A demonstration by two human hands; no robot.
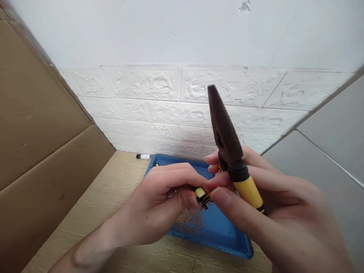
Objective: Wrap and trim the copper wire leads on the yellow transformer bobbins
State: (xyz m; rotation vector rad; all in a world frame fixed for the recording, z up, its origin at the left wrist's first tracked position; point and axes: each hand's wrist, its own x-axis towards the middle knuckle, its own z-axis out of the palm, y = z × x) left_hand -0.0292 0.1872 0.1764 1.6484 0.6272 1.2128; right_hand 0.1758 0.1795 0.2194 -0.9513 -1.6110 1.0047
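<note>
My left hand (pixel 167 201) is closed, its thumb and forefinger pinching a small coil (pixel 201 195) with a black bobbin, yellow tape and thin copper wires at its end. In my right hand (pixel 284 204) lies a pair of pliers (pixel 227 132), with dark brown jaws pointing up and yellow and black handles. The plier jaws are together and touch nothing. My right thumb and forefinger press together at the fine copper wires (pixel 212 193) of the coil. Both hands are above a blue tray (pixel 222 242); my fingers hide part of the coil.
Many short copper wire clippings (pixel 189 222) lie in the tray, and a small yellow and black piece (pixel 157 165) sits in its far left corner. A small black-capped tube (pixel 143 156) lies behind it. Cardboard (pixel 51 113) stands left, a white brick-patterned wall (pixel 142 87) behind.
</note>
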